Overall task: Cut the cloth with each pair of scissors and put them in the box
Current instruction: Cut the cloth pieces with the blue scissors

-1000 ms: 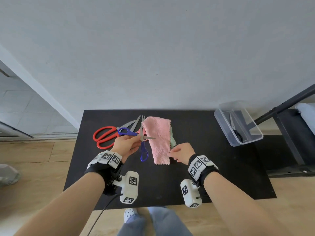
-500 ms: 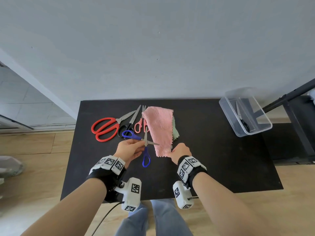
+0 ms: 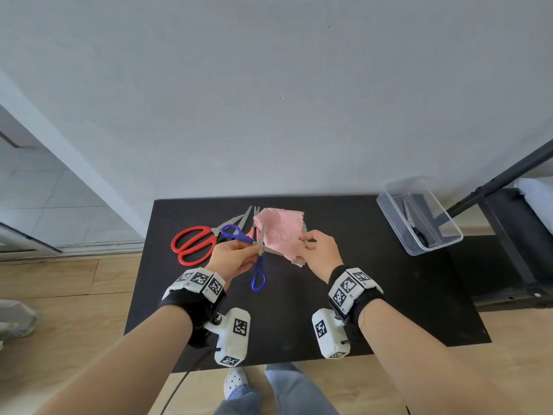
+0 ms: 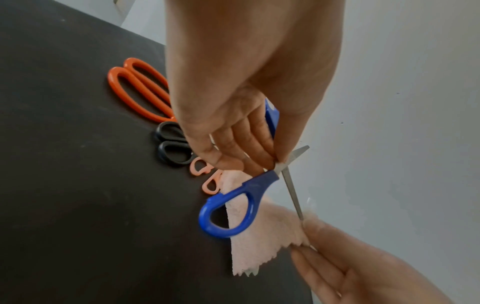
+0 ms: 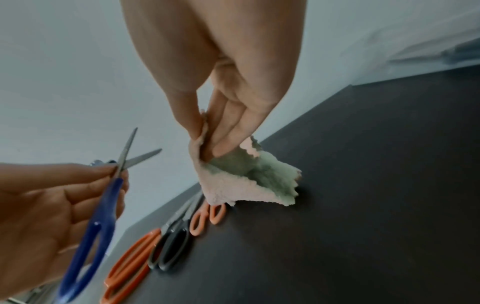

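My left hand (image 3: 236,256) pinches the blue-handled scissors (image 3: 258,274) near their pivot (image 4: 278,166), blades spread apart, one handle loop hanging free. My right hand (image 3: 314,250) pinches a corner of the pink cloth (image 3: 281,229), lifted off the black table (image 3: 389,295); its underside is pale green (image 5: 262,174). The blades point toward the cloth's left edge. On the table behind lie red-handled scissors (image 3: 194,244), black-handled scissors (image 5: 171,246) and small pink-handled scissors (image 5: 207,218). A clear plastic box (image 3: 419,217) at the far right holds one pair of scissors.
A white wall runs behind the table. A black metal frame (image 3: 508,235) stands right of the box. Wooden floor lies left and in front, with my legs and a white shoe (image 3: 236,381) below the table's near edge.
My right hand has lifted the cloth's near corner off the table and moved right. The left hand with the blue scissors has risen toward the cloth, blades still apart.
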Tool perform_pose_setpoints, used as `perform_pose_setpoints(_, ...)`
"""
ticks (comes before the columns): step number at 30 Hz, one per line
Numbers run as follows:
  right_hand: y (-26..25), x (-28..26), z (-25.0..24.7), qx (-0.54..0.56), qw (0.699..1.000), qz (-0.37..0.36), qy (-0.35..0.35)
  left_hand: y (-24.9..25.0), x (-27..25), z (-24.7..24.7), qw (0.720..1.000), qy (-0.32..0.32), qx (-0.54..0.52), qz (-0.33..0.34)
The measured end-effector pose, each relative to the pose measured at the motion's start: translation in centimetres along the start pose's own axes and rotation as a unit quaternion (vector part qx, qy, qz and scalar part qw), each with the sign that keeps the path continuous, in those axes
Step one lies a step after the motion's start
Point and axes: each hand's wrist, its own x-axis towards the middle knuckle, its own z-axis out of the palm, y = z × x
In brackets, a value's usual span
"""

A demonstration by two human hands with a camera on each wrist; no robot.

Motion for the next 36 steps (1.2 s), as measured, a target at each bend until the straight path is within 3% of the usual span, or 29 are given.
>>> perform_pose_setpoints(4,-2.7,0.5,0.0,0.011,0.997,-0.069,-0.036,2.0,-0.4,0.4,0.999,-0.004,0.026,0.033)
perform_pose_setpoints(10,-4.8,1.0,0.2,0.053,0.986,-0.087,-0.130,3.9,-0.7,0.6,0.995,-0.010,0.063,0.073)
perform_pose_setpoints(16,-6.4,1.8,-0.3,0.111,0.987,-0.027,-0.117,5.1,-0.8,0.6,0.993,-0.010,0.080,0.085)
perform_pose_setpoints(26,-6.9,3.6,-0.1,0.033,0.980,-0.072,-0.181,6.2,-0.5,0.6,0.993,-0.010,0.054,0.104)
perform_pose_setpoints(36,-7.9,3.7,0.0,-0.067,0.974,-0.150,-0.156,6.5,-0.1,0.2,0.991,0.009,0.052,0.122)
